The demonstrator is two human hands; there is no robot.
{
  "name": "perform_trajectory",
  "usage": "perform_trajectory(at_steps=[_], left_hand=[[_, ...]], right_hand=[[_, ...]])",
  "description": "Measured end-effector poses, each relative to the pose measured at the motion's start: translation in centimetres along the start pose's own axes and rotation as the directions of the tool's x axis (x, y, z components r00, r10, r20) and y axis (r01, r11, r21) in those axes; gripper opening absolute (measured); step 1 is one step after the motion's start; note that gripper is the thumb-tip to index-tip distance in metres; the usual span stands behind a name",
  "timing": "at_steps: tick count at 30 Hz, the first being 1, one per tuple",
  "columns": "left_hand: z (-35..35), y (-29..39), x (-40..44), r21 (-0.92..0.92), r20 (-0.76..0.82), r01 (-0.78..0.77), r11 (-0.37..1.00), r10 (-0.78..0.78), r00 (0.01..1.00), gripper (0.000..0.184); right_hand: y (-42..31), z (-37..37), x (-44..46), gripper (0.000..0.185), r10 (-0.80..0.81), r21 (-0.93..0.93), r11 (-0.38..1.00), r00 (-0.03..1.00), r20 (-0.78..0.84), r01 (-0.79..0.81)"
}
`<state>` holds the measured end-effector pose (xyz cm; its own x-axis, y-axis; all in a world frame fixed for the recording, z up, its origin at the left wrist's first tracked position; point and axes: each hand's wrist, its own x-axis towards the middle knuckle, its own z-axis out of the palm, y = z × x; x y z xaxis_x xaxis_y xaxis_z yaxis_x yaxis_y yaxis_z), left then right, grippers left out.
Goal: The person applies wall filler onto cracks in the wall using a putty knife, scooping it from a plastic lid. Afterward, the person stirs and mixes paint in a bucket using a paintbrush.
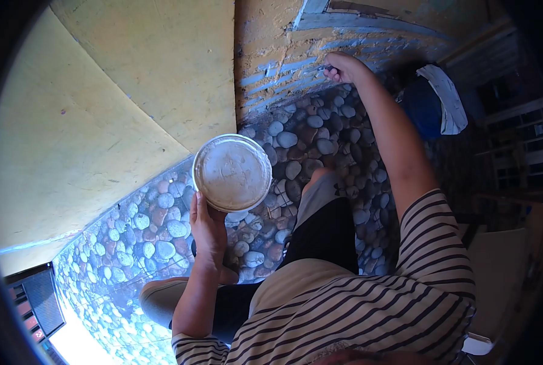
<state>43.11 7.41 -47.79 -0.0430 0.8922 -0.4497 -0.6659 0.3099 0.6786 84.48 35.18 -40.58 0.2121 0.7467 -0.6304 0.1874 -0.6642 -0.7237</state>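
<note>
Pebbled ground (168,229) meets patchy wall (277,52); near its lower edge my right hand (342,68) curls, contents unclear; my left hand (209,230) holds the round container (232,137), nearer me.

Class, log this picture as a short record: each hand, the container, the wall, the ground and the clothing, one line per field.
Left hand: gripping the round container at its side nearest the body
Right hand: fingers curled, beside the rough wall; contact or a held item unclear
Container: rimmed, pale surface inside
Wall: yellowish-orange, with bluish-grey streaks
Ground: rounded stones
Clothing: striped shirt, dark shorts with lighter parts
</note>
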Motion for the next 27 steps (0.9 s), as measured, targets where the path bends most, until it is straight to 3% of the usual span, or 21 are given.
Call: perform_trajectory(at_steps=[7,12,16,18,22,27], left_hand=[[-0.1,0.3,-0.1,-0.021,-0.009,-0.004,1.0,0.003,1.0,0.032],[0.0,0.5,-0.1,-0.028,0.021,-0.009,1.0,0.01,1.0,0.032],[-0.3,0.8,-0.1,0.076,0.038,-0.03,0.997,0.027,0.999,0.035],[0.0,1.0,0.0,-0.027,0.004,-0.008,1.0,0.008,1.0,0.036],[0.1,1.1,0.1,-0.015,0.013,0.005,1.0,-0.005,1.0,0.037],[0.3,1.1,0.3,-0.038,-0.003,-0.025,0.999,0.024,1.0,0.032]], right_hand=[[-1.1,2.0,3.7,0.007,0.01,0.012,1.0,1.0,0.024,-0.01],[-1.9,5.2,4.7,0.005,-0.051,0.169,0.984,0.998,-0.024,0.054],[-1.3,5.6,5.0,0.013,-0.124,0.116,0.985,0.992,-0.032,0.127],[-2.0,5.7,3.3,0.016,-0.14,0.073,0.987,0.989,-0.041,0.143],[-2.6,4.5,-0.1,0.014,-0.147,0.061,0.987,0.989,-0.003,0.147],[-0.3,1.8,-0.9,0.012,-0.138,-0.1,0.986,0.99,-0.009,0.136]])
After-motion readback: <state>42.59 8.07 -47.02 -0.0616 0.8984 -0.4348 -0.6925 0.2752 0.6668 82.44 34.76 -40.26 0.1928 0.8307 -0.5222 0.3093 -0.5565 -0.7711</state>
